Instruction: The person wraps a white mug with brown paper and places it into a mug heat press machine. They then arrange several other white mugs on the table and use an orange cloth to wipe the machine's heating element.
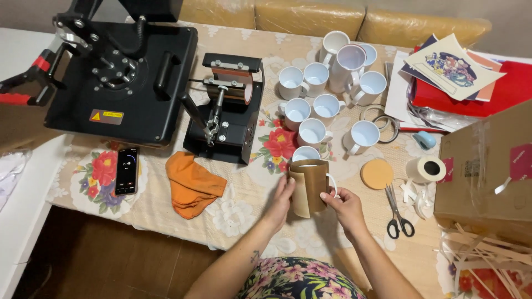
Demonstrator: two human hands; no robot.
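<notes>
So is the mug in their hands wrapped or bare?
Wrapped: a brown sheet curls around the mug, held by both hands, left, right.

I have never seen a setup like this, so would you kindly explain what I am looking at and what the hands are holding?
This is one picture from a camera worn on a person's head, looking down at their own bare hands over a table with a flowered cloth. The left hand and right hand together hold a white mug wrapped in brown paper. Behind it stand more white mugs. To the left sit a small mug press, a big flat press, an orange cloth and a phone. Scissors and a tape roll lie to the right.
</notes>
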